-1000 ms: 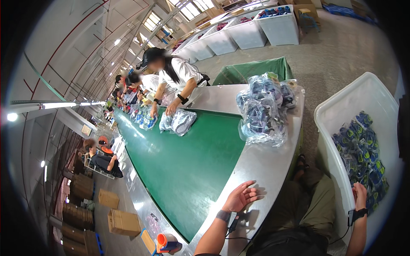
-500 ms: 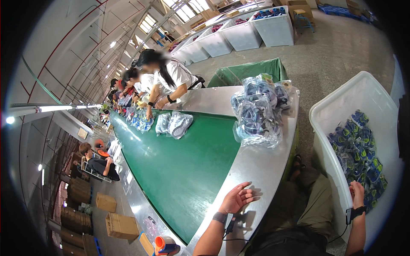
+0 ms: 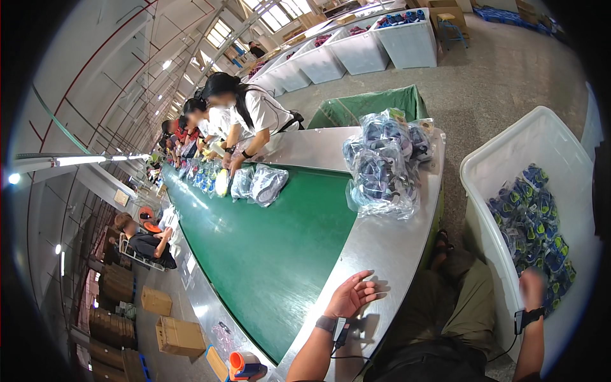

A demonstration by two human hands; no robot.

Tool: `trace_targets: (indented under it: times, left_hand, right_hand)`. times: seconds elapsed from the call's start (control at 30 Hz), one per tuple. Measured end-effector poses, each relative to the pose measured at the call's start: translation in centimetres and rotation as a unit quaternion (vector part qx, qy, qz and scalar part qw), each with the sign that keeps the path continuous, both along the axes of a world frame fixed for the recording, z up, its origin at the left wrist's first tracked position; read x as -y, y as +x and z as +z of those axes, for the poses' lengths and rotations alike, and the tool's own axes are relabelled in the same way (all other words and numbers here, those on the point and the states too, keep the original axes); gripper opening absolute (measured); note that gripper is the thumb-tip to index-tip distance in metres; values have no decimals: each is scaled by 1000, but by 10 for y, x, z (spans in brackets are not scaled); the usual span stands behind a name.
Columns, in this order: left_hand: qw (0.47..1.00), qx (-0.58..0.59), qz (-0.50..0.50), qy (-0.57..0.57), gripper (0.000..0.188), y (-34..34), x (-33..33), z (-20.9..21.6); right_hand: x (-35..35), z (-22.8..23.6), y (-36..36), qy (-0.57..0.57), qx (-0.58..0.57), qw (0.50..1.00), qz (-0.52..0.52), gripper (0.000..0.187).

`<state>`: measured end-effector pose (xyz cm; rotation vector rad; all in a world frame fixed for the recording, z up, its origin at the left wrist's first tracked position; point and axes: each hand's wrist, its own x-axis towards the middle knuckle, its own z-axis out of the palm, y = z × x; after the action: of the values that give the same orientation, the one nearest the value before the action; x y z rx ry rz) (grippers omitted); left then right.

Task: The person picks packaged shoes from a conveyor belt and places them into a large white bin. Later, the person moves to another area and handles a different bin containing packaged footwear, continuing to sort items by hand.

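My left hand rests palm-up on the metal edge of the conveyor table, fingers apart and loosely curled, with nothing in it. My right hand is over the near wall of a large white bin; a blur covers its fingers. Inside that bin lie many small blue and lime-green shoes, close to the right hand. Beyond my left hand, a stack of clear-bagged shoes sits on the table corner.
A green belt runs away to the far left, with bagged shoes on it. Co-workers lean over its far side. A green-covered cart stands behind the stack. An orange cup sits at the near left edge.
My left hand stays put, while my right hand has become blurred at the bin wall. The nearest co-worker's hands have shifted along the belt, and a yellowish item now shows beside them.
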<state>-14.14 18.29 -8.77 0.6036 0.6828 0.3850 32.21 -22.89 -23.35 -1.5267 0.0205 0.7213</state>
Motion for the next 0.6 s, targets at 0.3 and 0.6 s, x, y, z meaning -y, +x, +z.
trace_targets:
  times: [0.3, 0.6]
  left_hand:
    - [1000, -4, 5, 1, 46, 2, 3, 5]
    - [1000, 6, 3, -2, 49, 2, 3, 7]
  right_hand:
    - [2, -11, 3, 5, 2, 1000, -26, 29]
    - [7, -19, 8, -10, 8, 1000, -9, 33]
